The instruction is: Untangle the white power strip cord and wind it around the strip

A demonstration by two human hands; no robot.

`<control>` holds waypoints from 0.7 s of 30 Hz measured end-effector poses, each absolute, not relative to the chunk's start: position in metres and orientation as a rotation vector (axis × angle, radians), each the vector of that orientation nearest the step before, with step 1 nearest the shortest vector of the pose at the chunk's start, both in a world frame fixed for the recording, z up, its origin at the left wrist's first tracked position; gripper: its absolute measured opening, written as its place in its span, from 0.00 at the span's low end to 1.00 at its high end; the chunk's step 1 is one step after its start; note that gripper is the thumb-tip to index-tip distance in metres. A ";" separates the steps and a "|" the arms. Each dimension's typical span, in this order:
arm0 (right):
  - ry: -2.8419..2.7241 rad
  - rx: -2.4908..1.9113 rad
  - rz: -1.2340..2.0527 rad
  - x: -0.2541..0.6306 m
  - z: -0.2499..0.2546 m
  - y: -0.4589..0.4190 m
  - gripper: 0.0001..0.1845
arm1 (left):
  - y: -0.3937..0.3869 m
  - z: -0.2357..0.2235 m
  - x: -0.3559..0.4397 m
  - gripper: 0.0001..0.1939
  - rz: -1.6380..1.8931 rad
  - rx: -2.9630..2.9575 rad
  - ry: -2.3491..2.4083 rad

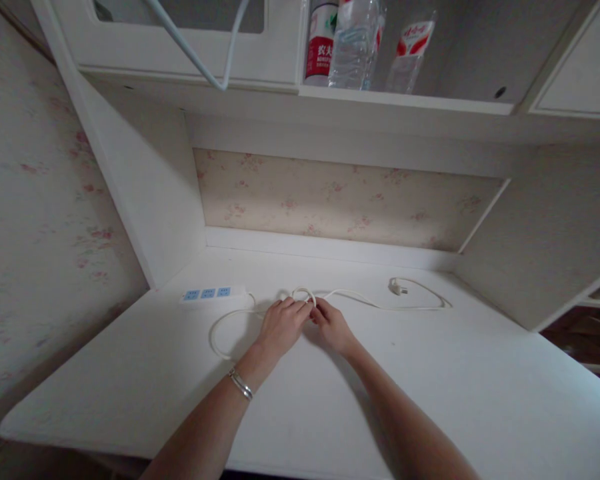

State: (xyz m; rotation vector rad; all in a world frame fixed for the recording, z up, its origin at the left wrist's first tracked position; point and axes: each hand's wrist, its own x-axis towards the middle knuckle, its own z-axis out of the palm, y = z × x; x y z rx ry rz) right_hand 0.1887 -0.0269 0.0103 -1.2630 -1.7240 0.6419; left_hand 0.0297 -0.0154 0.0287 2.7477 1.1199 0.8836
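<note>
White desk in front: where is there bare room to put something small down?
The desk is bare between the right forearm, the plug and the desk's right edge, and in front of the power strip, left of the left forearm. Mid-desk is crowded: the left hand and right hand meet on looped cord.

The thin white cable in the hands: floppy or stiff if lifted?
The thin white cable is probably flexible but slightly springy, since it lies in rounded bends. The white pronged plug may trail, being attached at one end. A harder pull could drag the white rectangular power strip with blue socket panels, which the cable seems to join.
</note>
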 end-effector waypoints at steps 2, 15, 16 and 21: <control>-1.699 -1.250 0.653 0.190 0.010 -0.027 0.15 | -0.015 0.028 0.031 0.16 0.890 2.711 1.146; -1.433 -1.227 0.857 0.196 -0.006 -0.010 0.27 | -0.014 0.026 0.029 0.19 0.952 2.696 1.223; -1.418 -1.229 0.865 0.198 -0.008 -0.008 0.27 | -0.014 0.026 0.029 0.19 0.965 2.676 1.246; -1.374 -1.293 0.870 0.209 -0.013 -0.003 0.25 | -0.012 0.025 0.028 0.19 1.019 2.570 1.279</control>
